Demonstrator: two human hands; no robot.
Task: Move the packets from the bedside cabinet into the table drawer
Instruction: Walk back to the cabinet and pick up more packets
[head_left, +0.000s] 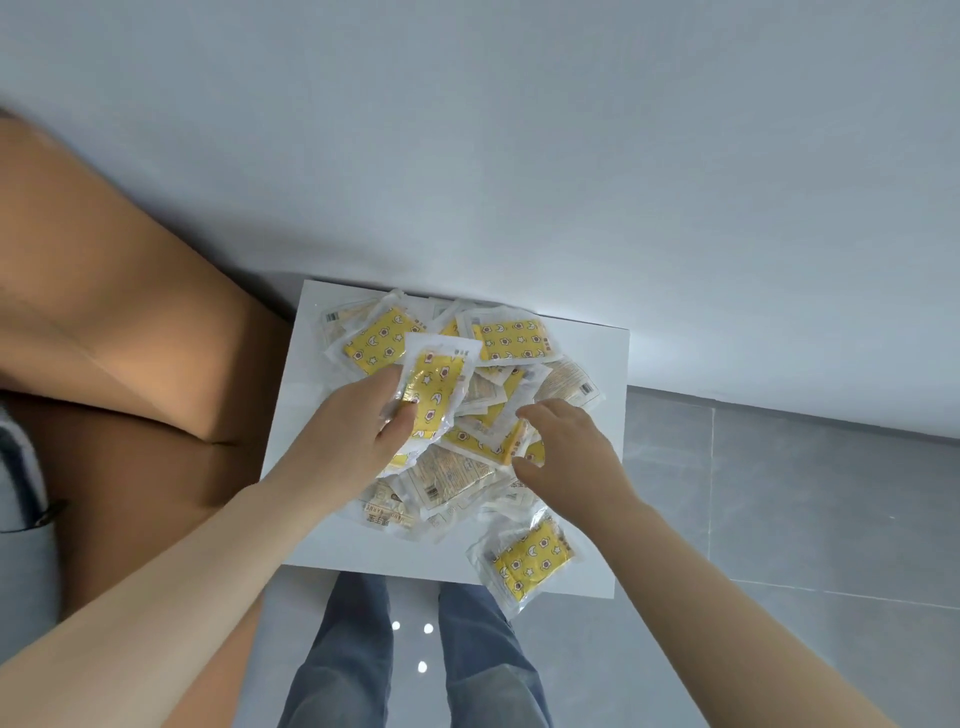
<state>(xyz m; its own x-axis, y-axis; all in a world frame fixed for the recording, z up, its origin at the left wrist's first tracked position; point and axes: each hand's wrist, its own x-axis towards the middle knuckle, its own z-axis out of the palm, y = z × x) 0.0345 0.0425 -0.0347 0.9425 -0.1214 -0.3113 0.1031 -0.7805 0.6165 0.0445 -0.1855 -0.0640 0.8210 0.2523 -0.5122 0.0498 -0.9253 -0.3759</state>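
Yellow-printed packets (457, 415) in clear wrap lie heaped on the white bedside cabinet (592, 358), which stands against the wall beside a tan headboard (104, 291). Her left hand (348, 436) is clamped on one packet (434, 395) lifted off the heap. The right hand (566, 447) reaches into the pile, fingers curled apart, touching packets. Another packet (530, 561) overhangs the near edge.

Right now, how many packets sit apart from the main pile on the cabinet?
1: a yellow packet at the near right corner of the bedside cabinet, overhanging its edge. The rest overlap in the pile, hiding some.
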